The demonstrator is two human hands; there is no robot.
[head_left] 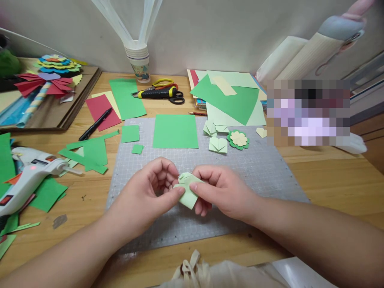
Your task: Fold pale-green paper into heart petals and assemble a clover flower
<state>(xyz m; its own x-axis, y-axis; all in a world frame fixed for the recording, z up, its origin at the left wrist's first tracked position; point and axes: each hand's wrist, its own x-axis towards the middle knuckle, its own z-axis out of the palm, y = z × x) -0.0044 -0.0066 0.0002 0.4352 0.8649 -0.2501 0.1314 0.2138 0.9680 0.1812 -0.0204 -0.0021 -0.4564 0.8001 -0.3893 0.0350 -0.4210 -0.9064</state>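
Over the grey cutting mat, my left hand and my right hand together pinch a small folded piece of pale green paper. Thumbs and fingertips of both hands close on its edges. Further back on the mat lie a green paper square, two small green scraps, several folded pale green hearts and a green and cream paper flower.
A white glue gun lies at the left among green offcuts. Scissors, a black pen, red paper, stacked cups, a stack of green sheets and a colourful paper craft sit behind.
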